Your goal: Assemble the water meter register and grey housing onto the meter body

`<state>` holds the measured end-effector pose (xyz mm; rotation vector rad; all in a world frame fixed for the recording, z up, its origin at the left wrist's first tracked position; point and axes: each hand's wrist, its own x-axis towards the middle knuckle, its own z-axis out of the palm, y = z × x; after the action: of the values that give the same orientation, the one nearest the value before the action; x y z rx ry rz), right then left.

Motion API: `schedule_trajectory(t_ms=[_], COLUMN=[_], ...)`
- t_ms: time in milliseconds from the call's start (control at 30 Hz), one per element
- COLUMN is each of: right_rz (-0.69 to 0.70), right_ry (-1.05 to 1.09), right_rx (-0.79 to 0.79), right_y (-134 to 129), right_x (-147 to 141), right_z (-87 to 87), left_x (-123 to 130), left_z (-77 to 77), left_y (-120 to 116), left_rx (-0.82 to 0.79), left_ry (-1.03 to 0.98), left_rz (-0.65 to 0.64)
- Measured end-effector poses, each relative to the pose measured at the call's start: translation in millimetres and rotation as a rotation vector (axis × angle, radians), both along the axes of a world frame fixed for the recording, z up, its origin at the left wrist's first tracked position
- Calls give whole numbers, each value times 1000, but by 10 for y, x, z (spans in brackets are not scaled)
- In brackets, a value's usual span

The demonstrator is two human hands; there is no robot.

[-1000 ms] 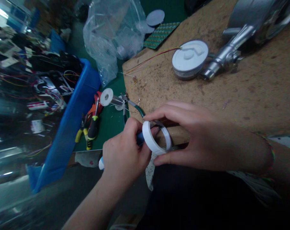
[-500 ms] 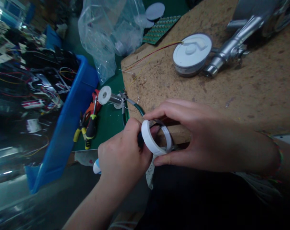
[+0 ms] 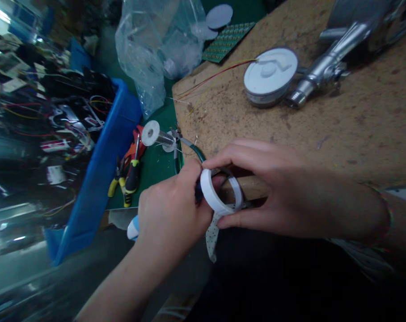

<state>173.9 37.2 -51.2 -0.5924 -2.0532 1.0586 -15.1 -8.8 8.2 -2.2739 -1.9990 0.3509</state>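
A white ring [image 3: 213,195] is held upright between my hands at the near edge of the wooden board. My right hand [image 3: 256,183] grips it from the right, thumb and a finger at its opposite rims. Wrapped round a blue-and-white object [image 3: 133,227], my left hand [image 3: 174,205] is closed against the ring's left side. Most of that object is hidden in the palm, with only its end showing below. Just beyond my hands lie green-handled pliers [image 3: 196,151].
A solder spool [image 3: 158,135] and yellow-black tools [image 3: 132,175] lie on the green mat. At the left stands a blue bin [image 3: 89,179] full of parts. On the board [image 3: 344,134] are a round white-topped part [image 3: 270,74] and a metal tube fixture [image 3: 319,74]. A plastic bag [image 3: 159,44] lies behind.
The camera view has shifted slightly, so the bin and tools appear farther right. The left hand's object tilts a little more; both hands keep their hold.
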Motion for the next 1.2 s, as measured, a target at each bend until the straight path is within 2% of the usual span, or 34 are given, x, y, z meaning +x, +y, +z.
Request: schedule_trajectory(t_ms=[267,533,767,933,1200], right_rz=[-3,12,11,8,-4], right_ry=[6,19,2,-2,1], right_rx=[-17,-34,-41,-37,-20], right_y=[-4,6,9,5,5], right_x=[7,6,4,4,8], right_z=[18,13,27,29,21], left_x=[-3,-25,21,18,28], left_z=[8,-67,-103,-95,-19], left_y=[-2,-12,-104,-110,-51], left_rx=[-66,-59,78,90,31], left_ry=[-74,-216,-44,25,29], left_rz=[26,57,54,-11,-14])
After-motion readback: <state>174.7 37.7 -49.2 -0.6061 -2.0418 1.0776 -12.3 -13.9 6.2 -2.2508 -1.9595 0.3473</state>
